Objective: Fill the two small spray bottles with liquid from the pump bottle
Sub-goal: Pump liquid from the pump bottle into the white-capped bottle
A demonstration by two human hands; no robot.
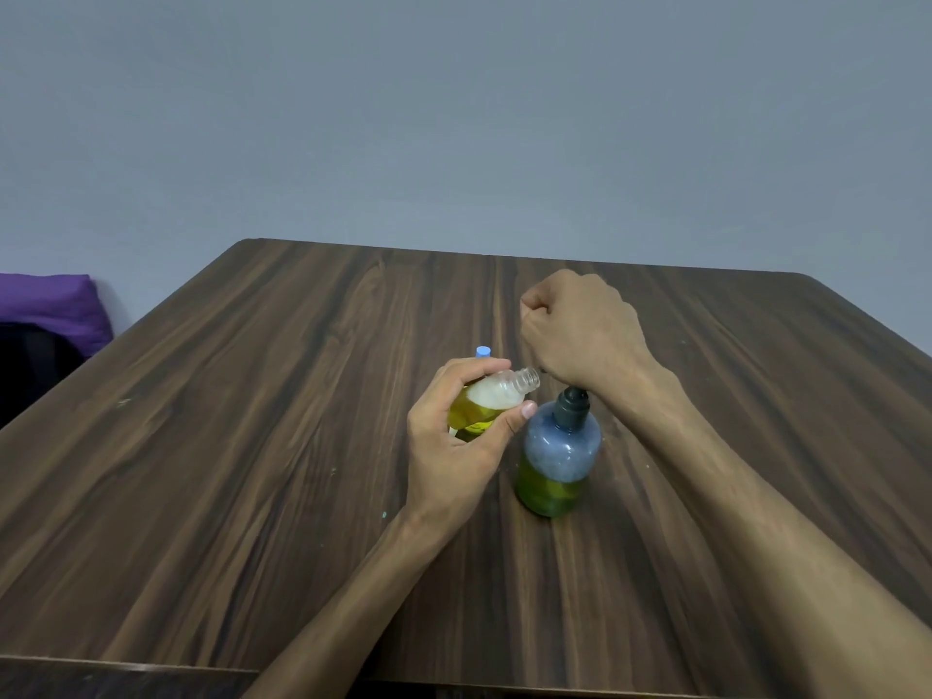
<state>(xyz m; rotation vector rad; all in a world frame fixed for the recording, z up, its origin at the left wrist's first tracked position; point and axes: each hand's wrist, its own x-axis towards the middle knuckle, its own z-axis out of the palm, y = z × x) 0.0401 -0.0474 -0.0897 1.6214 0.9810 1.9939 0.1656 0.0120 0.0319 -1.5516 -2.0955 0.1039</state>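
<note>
My left hand (pixel 454 446) grips a small clear spray bottle (pixel 497 398) with no cap, tilted so that its open neck points right. Yellow-green liquid fills its lower part. Its neck sits just beside the dark pump top (pixel 572 403) of the pump bottle (pixel 557 464), which stands upright on the table with yellow-green liquid in its lower third. My right hand (pixel 580 330) is curled into a fist, and its heel rests on the pump head, hiding it. A small blue cap (pixel 483 351) shows just behind my left hand; what it sits on is hidden.
The dark wooden table (pixel 252 446) stretches wide on both sides of the bottles. A purple cushion (pixel 53 305) on a dark seat sits past the table's left edge. A grey wall rises behind the table's far edge.
</note>
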